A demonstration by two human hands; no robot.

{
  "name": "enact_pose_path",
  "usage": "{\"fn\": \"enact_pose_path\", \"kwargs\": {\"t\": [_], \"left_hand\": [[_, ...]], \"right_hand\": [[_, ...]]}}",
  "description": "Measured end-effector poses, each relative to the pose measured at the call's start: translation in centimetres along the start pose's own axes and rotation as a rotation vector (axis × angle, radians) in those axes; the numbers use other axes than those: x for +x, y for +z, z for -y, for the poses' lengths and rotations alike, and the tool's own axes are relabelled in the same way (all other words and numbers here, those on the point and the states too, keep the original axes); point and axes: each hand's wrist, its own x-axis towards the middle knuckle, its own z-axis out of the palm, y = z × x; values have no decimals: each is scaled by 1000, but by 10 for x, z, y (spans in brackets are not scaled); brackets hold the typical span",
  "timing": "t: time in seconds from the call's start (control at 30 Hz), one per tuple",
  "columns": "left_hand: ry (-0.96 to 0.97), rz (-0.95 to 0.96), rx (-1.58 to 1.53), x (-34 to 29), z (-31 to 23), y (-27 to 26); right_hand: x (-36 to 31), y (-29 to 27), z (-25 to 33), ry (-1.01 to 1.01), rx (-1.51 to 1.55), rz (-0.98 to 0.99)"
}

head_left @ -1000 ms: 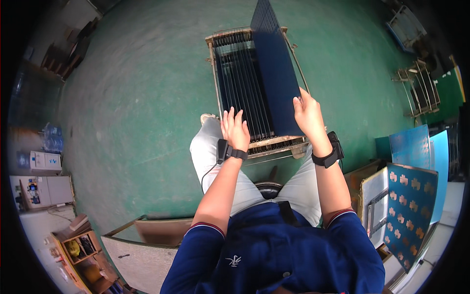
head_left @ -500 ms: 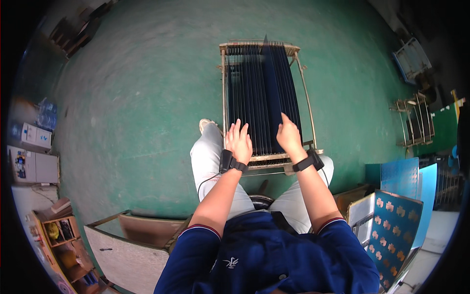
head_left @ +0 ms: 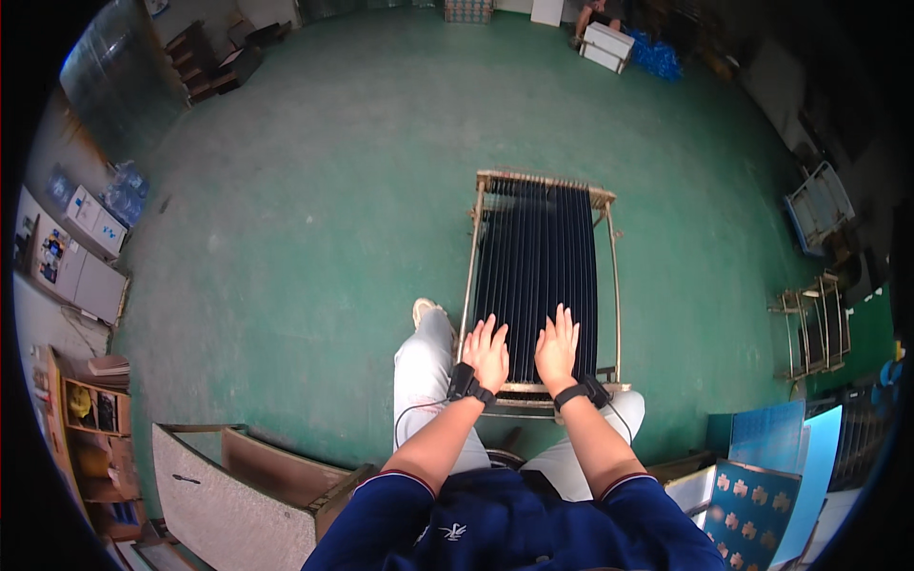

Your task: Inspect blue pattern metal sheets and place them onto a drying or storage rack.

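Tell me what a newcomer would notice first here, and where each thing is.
Probably the rack first: it stands on the green floor in front of the person, with a close row of thin dark sheets upright in it. Next, perhaps, the teal board with pinkish shapes, at the lower right. Then the bright blue heap toward the top right, beside a white box.

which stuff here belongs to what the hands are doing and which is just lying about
In use:
- left hand, open, over the rack's near end
- right hand, open, beside it
- slotted rack
- dark panels standing in it

Lying about:
- patterned blue board, right
- light blue sheet behind it
- clear blue bottles, far left
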Motion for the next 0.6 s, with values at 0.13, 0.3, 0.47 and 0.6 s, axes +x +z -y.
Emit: {"fn": "enact_pose_path", "kwargs": {"t": [0.13,0.3,0.47,0.6], "left_hand": [[-23,-3,10,1,-3,-7],[-17,1,18,0,-2,-5],[12,4,-21,-3,0,0],[-26,-28,-98,-3,3,-1]], "right_hand": [[7,-7,10,25,-54,117],[8,-2,2,58,-5,182],[19,-11,-1,-41,21,95],[47,-94,-5,-14,318,41]]}}
